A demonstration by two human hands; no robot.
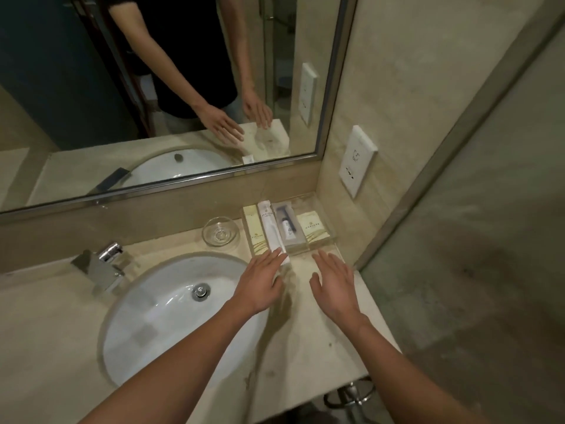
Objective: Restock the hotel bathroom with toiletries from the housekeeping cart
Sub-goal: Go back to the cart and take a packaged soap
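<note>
A clear tray [328, 249] sits on the counter in the back right corner. In it lie a cream box [253, 231], a long white packet [270, 229], a clear razor pack [287, 226] and a second cream box [315, 229], side by side. My left hand [263, 283] is flat with straight fingers, its fingertips at the near end of the white packet. My right hand [334, 283] hovers flat and empty just in front of the tray, fingertips near its front edge.
A white oval sink [159, 316] with a chrome faucet [104, 264] fills the left of the beige counter [305, 347]. A small glass dish [220, 232] stands left of the tray. A mirror [153, 87] spans the back; a wall socket plate [357, 160] is on the right wall.
</note>
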